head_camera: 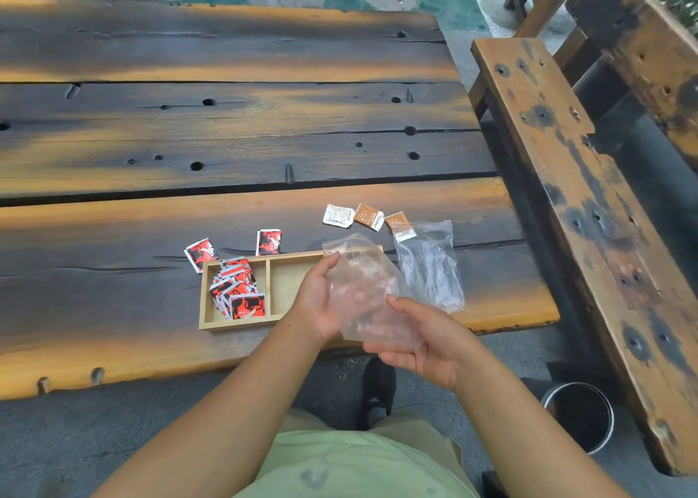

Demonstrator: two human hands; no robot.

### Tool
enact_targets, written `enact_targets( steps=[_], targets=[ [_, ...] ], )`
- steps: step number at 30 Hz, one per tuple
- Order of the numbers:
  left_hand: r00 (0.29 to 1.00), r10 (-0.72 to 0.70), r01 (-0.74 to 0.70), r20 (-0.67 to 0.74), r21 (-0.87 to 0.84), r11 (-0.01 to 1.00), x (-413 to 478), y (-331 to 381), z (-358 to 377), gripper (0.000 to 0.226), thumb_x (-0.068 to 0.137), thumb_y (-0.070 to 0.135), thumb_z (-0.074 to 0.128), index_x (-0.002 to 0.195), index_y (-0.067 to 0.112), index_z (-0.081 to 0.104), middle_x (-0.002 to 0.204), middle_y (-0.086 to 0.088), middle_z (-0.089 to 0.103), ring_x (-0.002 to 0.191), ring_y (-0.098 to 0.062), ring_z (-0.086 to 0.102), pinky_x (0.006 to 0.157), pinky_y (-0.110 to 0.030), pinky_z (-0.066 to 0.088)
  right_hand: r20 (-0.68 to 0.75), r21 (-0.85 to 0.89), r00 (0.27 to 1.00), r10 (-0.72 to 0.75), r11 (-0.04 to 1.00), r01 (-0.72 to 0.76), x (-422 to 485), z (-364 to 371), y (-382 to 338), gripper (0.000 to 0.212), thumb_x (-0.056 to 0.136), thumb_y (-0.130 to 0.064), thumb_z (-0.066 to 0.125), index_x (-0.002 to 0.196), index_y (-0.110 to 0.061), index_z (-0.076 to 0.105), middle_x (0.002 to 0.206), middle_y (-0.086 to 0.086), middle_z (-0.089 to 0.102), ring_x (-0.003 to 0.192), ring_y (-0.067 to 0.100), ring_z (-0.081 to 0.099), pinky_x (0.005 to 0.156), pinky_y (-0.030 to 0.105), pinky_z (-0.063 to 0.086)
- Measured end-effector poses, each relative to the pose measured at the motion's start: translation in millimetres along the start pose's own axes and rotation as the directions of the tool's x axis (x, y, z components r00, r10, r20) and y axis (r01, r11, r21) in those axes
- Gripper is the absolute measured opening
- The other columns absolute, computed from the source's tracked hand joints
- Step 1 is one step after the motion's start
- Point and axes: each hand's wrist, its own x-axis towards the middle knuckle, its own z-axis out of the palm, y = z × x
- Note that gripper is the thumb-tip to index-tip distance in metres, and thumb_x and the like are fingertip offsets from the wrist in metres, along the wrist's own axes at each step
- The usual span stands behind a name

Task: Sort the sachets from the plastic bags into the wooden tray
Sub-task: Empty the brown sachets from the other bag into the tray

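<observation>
While the wooden tray (238,325) lies near the front edge of the tabletop (226,119), a clear plastic bag (362,270) is held just above its right part by both hands. The bag is crumpled and see-through. Pinkish shapes are seen through it, and whether any sachets are left inside cannot be told.

The left hand (321,301) is closed on the bag's left edge, with the thumb laid on the near face and the rest of the hand behind the plastic. The right hand (426,342) is clamped on the bag's bottom corner, thumb on top and fingers (396,359) curled beneath.

In the tray's left compartment a heap of red sachets (238,289) is piled unevenly. The next compartment shows bare wood, and the tray's right part is hidden by the hands and the bag.

A loose red sachet (200,253) is seen on the tabletop at the tray's far-left corner, and a second loose red sachet (269,241) just behind the far rim. Farther right, a white sachet (338,215), a brown sachet (369,216) and a second brown sachet (399,225) are laid in a row. The last is overlapped by the mouth of a second plastic bag (430,267), which lies flat; whether it is inside or beneath cannot be told.

A wooden bench (566,195) and a metal bin (578,414) are seen at the right.
</observation>
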Motion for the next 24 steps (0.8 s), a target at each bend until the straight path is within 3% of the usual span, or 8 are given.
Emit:
enact_targets(
  steps=[2, 5, 9, 12, 14, 17, 21, 24],
  targets=[
    [0.999, 0.043, -0.043, -0.007, 0.025, 0.999, -1.9, 6.4, 4.1, 0.043, 0.088, 0.038, 0.06, 0.117, 0.007, 0.066, 0.112, -0.019, 0.068, 0.103, -0.036, 0.064, 0.098, -0.049, 0.046, -0.009, -0.04, 0.999, -0.033, 0.999, 0.033, -0.4, -1.6, -1.3, 0.036, 0.093, -0.03, 0.068, 0.12, -0.007, 0.061, 0.115, 0.014, 0.074, 0.087, 0.038, 0.075, 0.055, 0.031, 0.062],
    [0.993, 0.115, -0.117, 0.024, 0.085, 0.99, -7.5, 18.8, 13.9, 0.031, 0.092, 0.028, 0.057, 0.112, 0.007, 0.067, 0.101, -0.016, 0.072, 0.095, -0.034, 0.068, 0.095, -0.047, 0.048, 0.001, -0.137, 0.995, -0.104, 0.985, 0.104, 1.0, -6.2, -3.3, 0.031, 0.094, -0.028, 0.066, 0.111, -0.003, 0.063, 0.101, 0.014, 0.077, 0.086, 0.028, 0.076, 0.059, 0.032, 0.062],
    [0.978, 0.194, -0.204, 0.077, 0.143, 0.969, -10.3, 36.8, 23.3, 0.042, 0.091, 0.031, 0.063, 0.125, 0.007, 0.06, 0.113, -0.017, 0.07, 0.11, -0.032, 0.066, 0.098, -0.048, 0.051, -0.029, -0.222, 0.972, -0.233, 0.95, 0.221, 7.0, -10.2, -2.0, 0.017, 0.094, -0.024, 0.067, 0.096, -0.007, 0.065, 0.083, 0.005, 0.075, 0.072, 0.016, 0.074, 0.055, 0.027, 0.057],
    [0.968, 0.241, -0.251, 0.074, 0.195, 0.948, -10.6, 46.8, 34.9, 0.033, 0.095, 0.032, 0.059, 0.108, 0.002, 0.064, 0.1, -0.018, 0.073, 0.095, -0.03, 0.072, 0.084, -0.042, 0.06, -0.019, -0.316, 0.948, -0.317, 0.902, 0.295, 8.6, -11.6, -3.2, 0.023, 0.093, -0.03, 0.067, 0.093, -0.007, 0.064, 0.075, 0.001, 0.072, 0.061, 0.01, 0.07, 0.053, 0.024, 0.053],
    [0.963, 0.261, -0.269, 0.065, 0.212, 0.939, -8.1, 50.9, 41.4, 0.031, 0.099, 0.029, 0.054, 0.099, 0.0, 0.065, 0.096, -0.019, 0.073, 0.086, -0.03, 0.074, 0.072, -0.038, 0.062, 0.0, -0.318, 0.94, -0.341, 0.891, 0.323, 9.4, -15.1, -4.9, 0.031, 0.093, -0.038, 0.065, 0.101, -0.007, 0.067, 0.086, 0.003, 0.074, 0.067, 0.011, 0.071, 0.06, 0.031, 0.058],
    [0.957, 0.287, -0.29, 0.046, 0.234, 0.928, -1.5, 53.4, 47.5, 0.033, 0.101, 0.029, 0.049, 0.105, 0.0, 0.065, 0.103, -0.019, 0.071, 0.086, -0.029, 0.075, 0.072, -0.037, 0.062, -0.02, -0.258, 0.928, -0.372, 0.899, 0.355, 10.3, -25.5, -6.8, 0.036, 0.095, -0.042, 0.061, 0.107, -0.01, 0.068, 0.101, 0.007, 0.073, 0.081, 0.023, 0.072, 0.068, 0.04, 0.062],
    [0.95, 0.311, -0.306, 0.018, 0.237, 0.922, 8.8, 54.3, 56.7, 0.033, 0.102, 0.03, 0.048, 0.113, 0.003, 0.064, 0.108, -0.016, 0.072, 0.09, -0.027, 0.075, 0.072, -0.039, 0.061, -0.076, -0.326, 0.887, -0.456, 0.852, 0.41, 13.5, -44.7, -10.5, 0.032, 0.098, -0.035, 0.06, 0.091, -0.004, 0.064, 0.079, -0.008, 0.067, 0.064, 0.019, 0.066, 0.059, 0.034, 0.057],
    [0.951, 0.311, -0.301, 0.005, 0.265, 0.916, 20.6, 50.4, 62.2, 0.033, 0.103, 0.03, 0.046, 0.115, 0.006, 0.065, 0.114, -0.015, 0.072, 0.098, -0.026, 0.073, 0.075, -0.04, 0.059, -0.08, -0.373, 0.879, -0.471, 0.832, 0.412, 20.7, -59.7, -9.3, 0.024, 0.098, -0.023, 0.061, 0.082, -0.006, 0.059, 0.07, -0.006, 0.066, 0.058, 0.014, 0.065, 0.052, 0.028, 0.052]
  ],
)
